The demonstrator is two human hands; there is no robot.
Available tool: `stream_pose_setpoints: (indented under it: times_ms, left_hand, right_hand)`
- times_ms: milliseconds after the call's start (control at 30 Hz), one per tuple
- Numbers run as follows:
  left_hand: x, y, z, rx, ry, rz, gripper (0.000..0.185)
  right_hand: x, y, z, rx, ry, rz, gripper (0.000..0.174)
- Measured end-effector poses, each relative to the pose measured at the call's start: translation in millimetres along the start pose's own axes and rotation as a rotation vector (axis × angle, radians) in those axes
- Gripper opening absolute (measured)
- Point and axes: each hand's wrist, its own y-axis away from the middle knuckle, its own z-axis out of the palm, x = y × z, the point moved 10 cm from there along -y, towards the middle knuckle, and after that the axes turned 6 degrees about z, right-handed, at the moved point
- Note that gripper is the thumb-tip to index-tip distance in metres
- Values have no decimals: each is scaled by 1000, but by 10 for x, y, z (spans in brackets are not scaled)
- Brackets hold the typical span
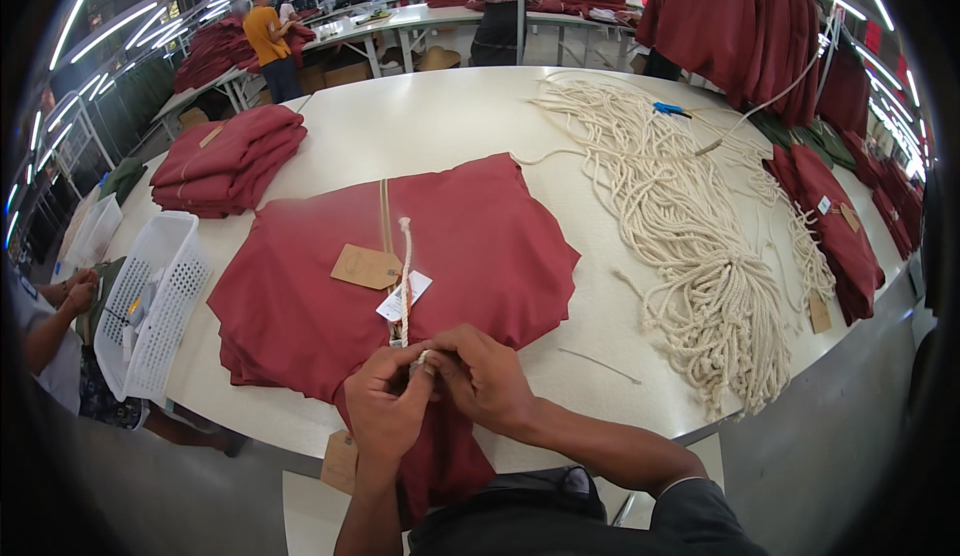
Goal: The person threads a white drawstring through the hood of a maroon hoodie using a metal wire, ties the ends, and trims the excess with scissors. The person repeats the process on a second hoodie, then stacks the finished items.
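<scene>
Both my hands meet over the near edge of a dark red garment [480, 233] spread on the white table. My left hand [390, 398] pinches a cream cotton cord [406, 286] between thumb and forefinger. Close against it, my right hand [480, 383] grips the same cord, where a small knot or loop shows between the fingertips. The cord's free end runs away from me over the cloth. Beside it lie a brown card tag [367, 266] and a white label [405, 296] bearing writing. Another brown tag [340, 461] hangs below my left wrist.
A thin metal rod [600, 365] lies right of the garment. Farther right spreads a heap of cream cords [675, 233] with a blue-handled tool [671, 110]. Folded red garments [225, 158] and a white plastic basket [184, 271] stand left. A co-worker's hands [79, 290] are beyond the basket.
</scene>
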Motion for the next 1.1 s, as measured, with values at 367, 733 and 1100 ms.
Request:
stream_pose_setpoints:
  times_ms: [367, 733, 1100]
  left_hand:
    - [-26, -24, 72, -11, -143, 93, 12]
    - [281, -128, 181, -328, -417, 113, 18]
    - [130, -10, 23, -198, -194, 229, 28]
  right_hand:
    - [-182, 170, -100, 50, 62, -301, 19]
    - [-183, 176, -108, 3, 57, -284, 19]
    - [560, 260, -84, 0, -167, 301, 10]
